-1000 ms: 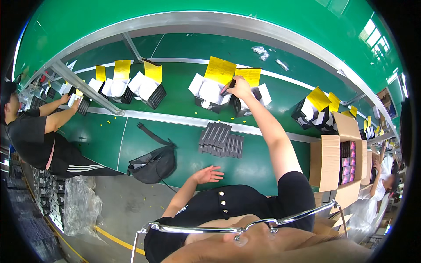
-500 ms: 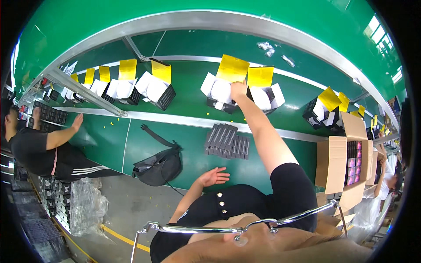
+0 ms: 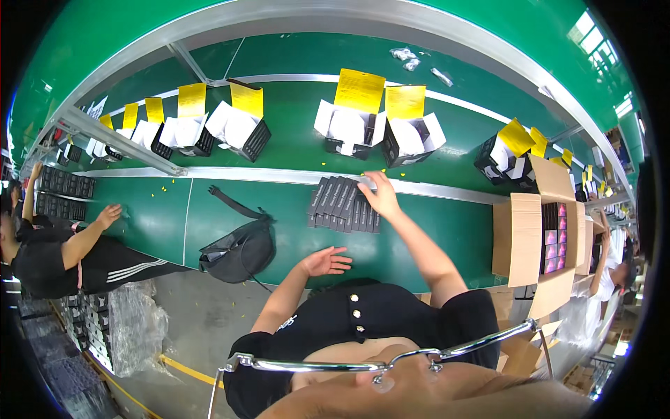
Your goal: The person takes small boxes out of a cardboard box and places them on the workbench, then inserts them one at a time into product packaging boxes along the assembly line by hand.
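Observation:
A pile of small dark grey boxes (image 3: 342, 202) lies on the green bench before me, some stacked over others. At its right end is my right hand (image 3: 381, 195), thumb and fingers apart, with nothing visible in it; whether the fingertips touch the boxes I cannot tell. Nearer my body, my left hand (image 3: 326, 262) hovers with fingers spread, holding nothing. Beyond the pile stand two black cartons with raised yellow flaps and white inner flaps, a left carton (image 3: 354, 149) and a right carton (image 3: 403, 151).
More such cartons (image 3: 244, 140) line the raised strip on both sides. A black bag (image 3: 241, 250) lies left on the bench. An upright brown cardboard box (image 3: 516, 237) holds small packs at the right. Another person (image 3: 56, 258) works at the far left.
My right hand has drawn back from the open cartons to the pile of small boxes. My left hand stays spread near the bench edge. The person at left has shifted their arms.

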Demonstrator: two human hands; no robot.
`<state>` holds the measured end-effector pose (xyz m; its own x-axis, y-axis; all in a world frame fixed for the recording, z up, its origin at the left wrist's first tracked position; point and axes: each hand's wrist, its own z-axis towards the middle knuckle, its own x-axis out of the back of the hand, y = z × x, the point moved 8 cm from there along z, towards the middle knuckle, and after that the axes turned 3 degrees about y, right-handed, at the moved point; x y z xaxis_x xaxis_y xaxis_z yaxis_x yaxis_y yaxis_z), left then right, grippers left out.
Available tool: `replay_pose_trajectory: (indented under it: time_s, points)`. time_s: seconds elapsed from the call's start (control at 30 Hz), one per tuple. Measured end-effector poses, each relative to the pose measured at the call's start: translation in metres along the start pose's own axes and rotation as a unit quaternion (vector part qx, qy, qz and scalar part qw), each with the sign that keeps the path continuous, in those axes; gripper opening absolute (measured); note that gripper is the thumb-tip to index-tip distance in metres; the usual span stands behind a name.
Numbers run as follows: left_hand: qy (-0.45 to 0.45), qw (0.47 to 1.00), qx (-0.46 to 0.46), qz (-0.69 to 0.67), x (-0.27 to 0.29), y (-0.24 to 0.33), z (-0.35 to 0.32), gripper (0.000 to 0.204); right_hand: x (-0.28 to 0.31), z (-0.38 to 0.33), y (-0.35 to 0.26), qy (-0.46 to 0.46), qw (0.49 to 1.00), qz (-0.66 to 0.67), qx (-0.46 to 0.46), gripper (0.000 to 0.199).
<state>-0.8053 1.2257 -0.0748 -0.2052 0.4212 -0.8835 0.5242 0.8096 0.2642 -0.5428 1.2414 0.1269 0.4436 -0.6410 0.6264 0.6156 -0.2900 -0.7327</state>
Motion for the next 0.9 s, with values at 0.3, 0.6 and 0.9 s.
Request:
replay_pose_trajectory:
  time_s: [0.3,0.6,0.9]
  points:
    - [0.192,0.954,-0.064,0.219,0.014,0.014,-0.035,0.036,0.011,-0.223,0.087,0.095,0.948,-0.284,-0.105,0.050]
    - [0.514,0.363,-0.333,0.703,-0.128,0.226,-0.115,0.101,-0.001,-0.225,0.057,0.064,0.945,-0.291,-0.131,0.051]
    - [0.571,0.473,-0.047,0.670,-0.095,0.273,-0.061,0.117,-0.008,-0.219,0.040,0.080,0.945,-0.293,-0.122,0.052]
